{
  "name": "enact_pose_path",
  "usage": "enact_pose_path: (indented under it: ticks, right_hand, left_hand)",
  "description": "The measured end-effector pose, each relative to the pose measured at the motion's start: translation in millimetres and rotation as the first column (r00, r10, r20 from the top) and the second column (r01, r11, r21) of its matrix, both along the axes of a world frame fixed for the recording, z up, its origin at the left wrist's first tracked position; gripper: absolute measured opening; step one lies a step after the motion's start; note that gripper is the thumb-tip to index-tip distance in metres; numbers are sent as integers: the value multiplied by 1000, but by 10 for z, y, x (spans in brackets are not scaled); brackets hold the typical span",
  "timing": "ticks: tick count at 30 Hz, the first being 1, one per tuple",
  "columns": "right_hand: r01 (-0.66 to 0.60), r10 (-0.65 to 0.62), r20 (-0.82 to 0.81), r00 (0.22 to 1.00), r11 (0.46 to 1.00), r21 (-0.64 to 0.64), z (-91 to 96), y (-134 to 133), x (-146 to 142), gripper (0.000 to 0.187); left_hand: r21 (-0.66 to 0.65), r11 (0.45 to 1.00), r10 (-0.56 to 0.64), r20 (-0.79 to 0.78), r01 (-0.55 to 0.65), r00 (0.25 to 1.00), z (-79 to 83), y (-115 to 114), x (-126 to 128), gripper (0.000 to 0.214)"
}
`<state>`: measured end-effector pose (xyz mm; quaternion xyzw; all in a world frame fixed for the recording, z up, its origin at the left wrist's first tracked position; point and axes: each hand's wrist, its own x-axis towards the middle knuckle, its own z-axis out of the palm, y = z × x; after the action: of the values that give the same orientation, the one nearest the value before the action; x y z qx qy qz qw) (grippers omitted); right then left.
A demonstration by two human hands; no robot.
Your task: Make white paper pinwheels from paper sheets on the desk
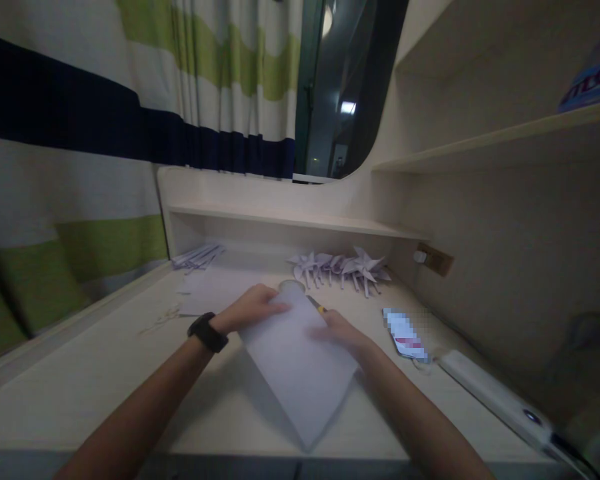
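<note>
A white sheet of paper [300, 373] is held tilted above the desk, one corner pointing toward me. My left hand [255, 308] grips its upper left edge, thumb on top and the other fingers partly hidden. On the right edge lies my right hand [343, 332], thumb over the paper and slightly blurred, closed on the sheet. Just beyond the right fingers is a slim tool with a dark blade and a yellow part [316, 304]; its far end is hidden by the hand. A round roll-like object [291, 285] shows partly behind the paper's top corner.
Several paper pinwheels [343, 267] stand at the back. Rolled paper sticks [199, 257] and flat white sheets [225, 283] lie back left, with thin string-like pieces [163, 319] nearby. To the right are a phone [405, 335] and a long white device [495, 397].
</note>
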<state>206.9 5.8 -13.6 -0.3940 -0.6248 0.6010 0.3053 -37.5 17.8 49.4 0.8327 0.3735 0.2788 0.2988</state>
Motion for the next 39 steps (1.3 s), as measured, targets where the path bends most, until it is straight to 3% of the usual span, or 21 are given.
enact_pose_path:
  ticks: [3,5,12,19,27,35,39]
  right_hand:
    - [104,-103,40,994,994,-29,-35,79,68,48]
    - [143,-142,42,989,989,-33,-73,128,124,49]
    - [154,-159,-57,986,985,-78,-204,201,215,51]
    - [181,-181,-104,978,983,-10,-207,175,144,52]
    - [181,-188,-159,969,982,-57,-239,162,100,46]
    - [207,-228,-154,961,968,-143,-206,162,90,47]
    - [210,-229,-169,959,970,-125,-193,139,82,46]
  left_hand:
    - [-267,964,53,151,-11,987,-253,172,-112,43]
    - [-365,931,104,245,-8,964,-408,249,-220,41]
    - [-415,909,141,420,51,897,-705,432,-392,39]
    - [-328,941,88,468,80,879,-731,357,-308,46]
    - [-431,902,232,540,29,809,-780,354,-210,44]
    - [-500,856,396,481,-126,782,-742,385,-234,40]
    - [-489,853,442,493,-181,749,-718,366,-222,36]
